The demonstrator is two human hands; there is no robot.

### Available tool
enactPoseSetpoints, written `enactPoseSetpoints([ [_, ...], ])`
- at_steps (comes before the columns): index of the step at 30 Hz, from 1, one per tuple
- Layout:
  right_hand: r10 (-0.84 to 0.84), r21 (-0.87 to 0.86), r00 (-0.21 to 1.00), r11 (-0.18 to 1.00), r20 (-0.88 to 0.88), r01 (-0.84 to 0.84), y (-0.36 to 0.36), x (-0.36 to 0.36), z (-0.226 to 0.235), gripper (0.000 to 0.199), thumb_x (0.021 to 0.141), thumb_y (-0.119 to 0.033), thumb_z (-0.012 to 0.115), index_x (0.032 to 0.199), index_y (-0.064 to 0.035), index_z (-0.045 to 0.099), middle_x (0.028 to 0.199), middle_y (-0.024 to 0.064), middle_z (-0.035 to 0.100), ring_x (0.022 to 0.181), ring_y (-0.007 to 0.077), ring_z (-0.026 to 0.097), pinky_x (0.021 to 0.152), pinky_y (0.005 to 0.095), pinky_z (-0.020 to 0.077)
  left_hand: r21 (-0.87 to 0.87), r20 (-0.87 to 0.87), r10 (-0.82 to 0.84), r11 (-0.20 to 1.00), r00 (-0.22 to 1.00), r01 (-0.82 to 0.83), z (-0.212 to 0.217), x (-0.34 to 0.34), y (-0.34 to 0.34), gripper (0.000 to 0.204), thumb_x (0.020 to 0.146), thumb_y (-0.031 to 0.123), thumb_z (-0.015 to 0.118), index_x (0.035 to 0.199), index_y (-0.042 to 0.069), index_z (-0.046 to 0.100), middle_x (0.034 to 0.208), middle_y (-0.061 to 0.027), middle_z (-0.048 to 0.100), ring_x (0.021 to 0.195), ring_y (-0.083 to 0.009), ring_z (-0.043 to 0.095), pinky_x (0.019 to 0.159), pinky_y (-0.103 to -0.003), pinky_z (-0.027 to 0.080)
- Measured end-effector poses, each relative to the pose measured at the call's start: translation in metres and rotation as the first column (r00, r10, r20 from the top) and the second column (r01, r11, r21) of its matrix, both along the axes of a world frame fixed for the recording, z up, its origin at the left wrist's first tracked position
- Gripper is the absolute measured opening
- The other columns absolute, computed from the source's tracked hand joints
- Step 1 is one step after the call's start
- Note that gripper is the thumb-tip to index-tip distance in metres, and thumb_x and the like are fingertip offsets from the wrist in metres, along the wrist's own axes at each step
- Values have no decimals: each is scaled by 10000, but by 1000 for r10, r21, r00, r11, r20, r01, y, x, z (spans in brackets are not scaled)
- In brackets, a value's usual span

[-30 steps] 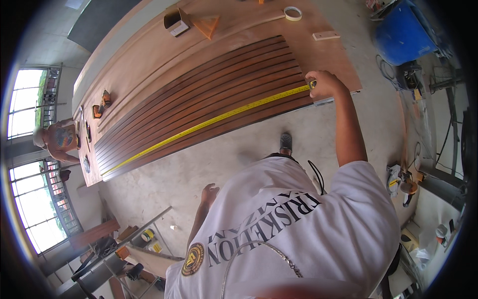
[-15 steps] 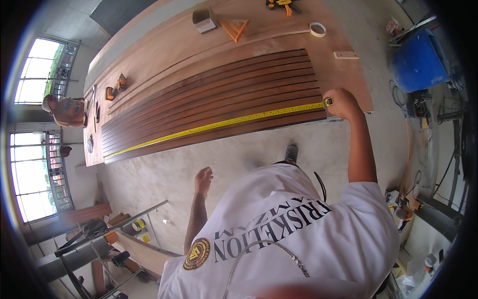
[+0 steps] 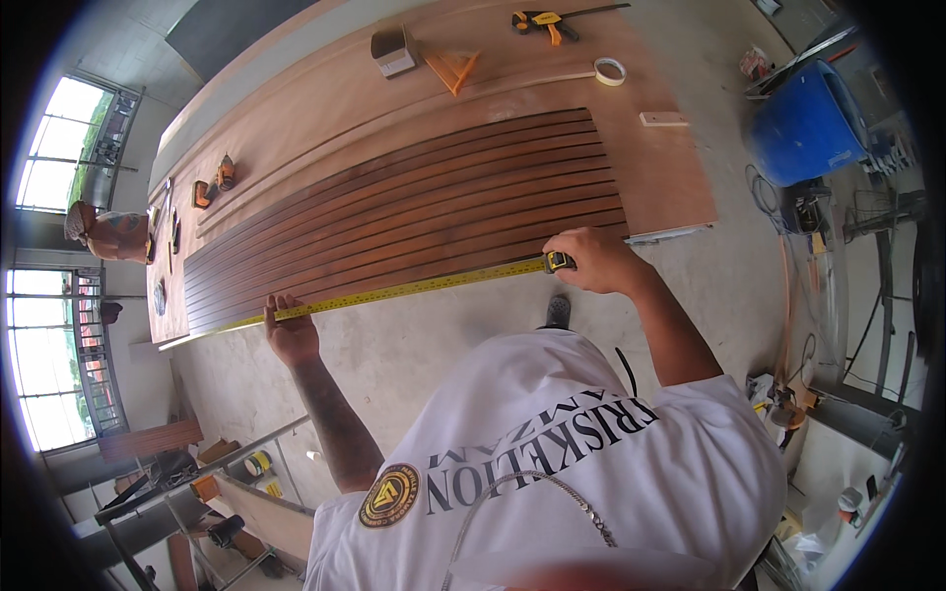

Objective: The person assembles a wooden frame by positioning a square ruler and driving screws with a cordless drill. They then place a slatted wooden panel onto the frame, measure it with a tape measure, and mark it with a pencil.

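View: a downward look from a head camera at 1 person in a white printed T-shirt [image 3: 591,473], standing at a long workbench [image 3: 680,187] in a workshop.
Left hand [image 3: 291,333]: fingers curled, pressing the yellow tape blade [image 3: 404,290] against the near edge of the slats, toward the left end of the bench.
Right hand [image 3: 596,261]: closed around the tape measure case [image 3: 559,262], at the near edge of the bench toward its right end.
Tape blade: stretched taut between the 2 hands, running along the near edge of the dark wooden slats [image 3: 414,212].
Slats: many long dark brown strips lying side by side, lengthwise on a pale brown board.
Far side of bench: a yellow and black clamp [image 3: 542,20], a roll of tape [image 3: 611,71], a triangular wooden square [image 3: 453,69], a small box [image 3: 392,51].
Right of bench: a blue barrel [image 3: 808,123] on the concrete floor [image 3: 414,355].
Left edge: another person [image 3: 108,234] at the far end of the bench, near bright windows [image 3: 49,335].
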State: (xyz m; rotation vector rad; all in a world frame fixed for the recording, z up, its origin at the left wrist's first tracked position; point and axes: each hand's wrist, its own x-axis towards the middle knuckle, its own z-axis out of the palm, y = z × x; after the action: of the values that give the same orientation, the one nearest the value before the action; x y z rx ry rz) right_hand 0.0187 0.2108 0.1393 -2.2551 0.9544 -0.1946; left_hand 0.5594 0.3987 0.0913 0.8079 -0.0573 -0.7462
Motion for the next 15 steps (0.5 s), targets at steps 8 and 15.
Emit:
enactPoseSetpoints([
  [8,15,17,999,1000,46,-16,35,21,-26,341,845,-208,736,1163,-91,694,1055,117,739,1021,338,702,888,453,558,-90,271,-134,982,953,164,27,-8,-16,321,1098,190,524,1365,12,510,1024,-53,585,918,-200,533,823,-345,477],
  [15,32,66,999,997,32,-34,41,26,-33,371,855,-235,738,1193,-95,680,1059,116,736,1015,341,704,884,448,561,105,229,-275,961,934,257,20,-82,-58,294,1109,213,509,1328,19,537,1117,-132,692,975,-238,681,900,-390,575],
])
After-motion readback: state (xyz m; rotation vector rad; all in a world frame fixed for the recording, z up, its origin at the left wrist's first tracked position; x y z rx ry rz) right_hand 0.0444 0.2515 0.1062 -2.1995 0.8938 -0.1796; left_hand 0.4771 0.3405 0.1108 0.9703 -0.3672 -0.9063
